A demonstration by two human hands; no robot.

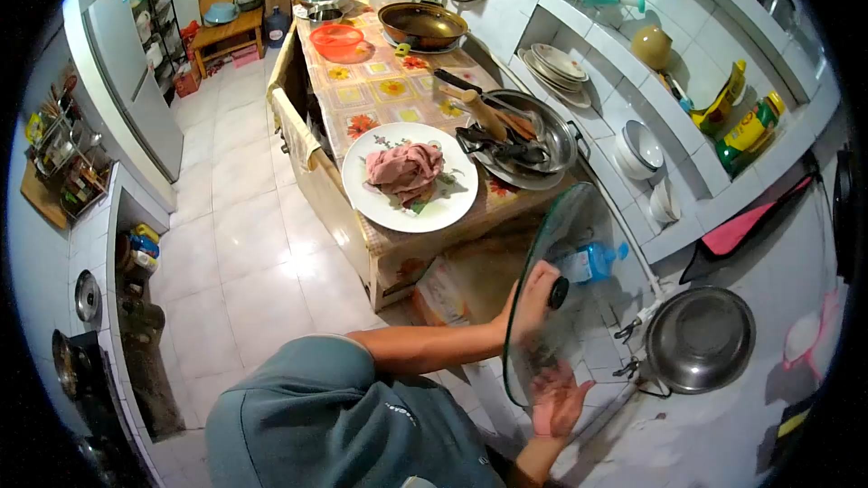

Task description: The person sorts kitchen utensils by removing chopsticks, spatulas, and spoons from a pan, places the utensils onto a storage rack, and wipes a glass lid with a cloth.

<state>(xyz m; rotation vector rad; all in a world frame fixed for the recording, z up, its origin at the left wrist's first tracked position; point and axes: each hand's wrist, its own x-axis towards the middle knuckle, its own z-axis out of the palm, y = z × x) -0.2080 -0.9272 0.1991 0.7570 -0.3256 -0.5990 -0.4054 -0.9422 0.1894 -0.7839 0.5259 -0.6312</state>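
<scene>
My left hand (537,298) grips the black knob (559,293) of a large glass lid (542,244), which is tilted up on its edge. Partly seen through the lower part of the glass, my right hand (558,402) has its fingers spread; whether it touches the lid is unclear. Beyond the lid is a blue bottle (597,262). On the table corner, a white plate (362,194) bears a folded pinkish cloth-like lump (404,172). Beside the plate is a metal pan (565,131) with knives and other utensils in it.
The patterned tablecloth (362,95) also bears a red basin (336,41) and a dark wok (422,25). Tiled shelves (633,63) with bowls and plates line the right wall. A metal basin (700,340) is at the lower right. The tiled floor (258,253) lies left of the table.
</scene>
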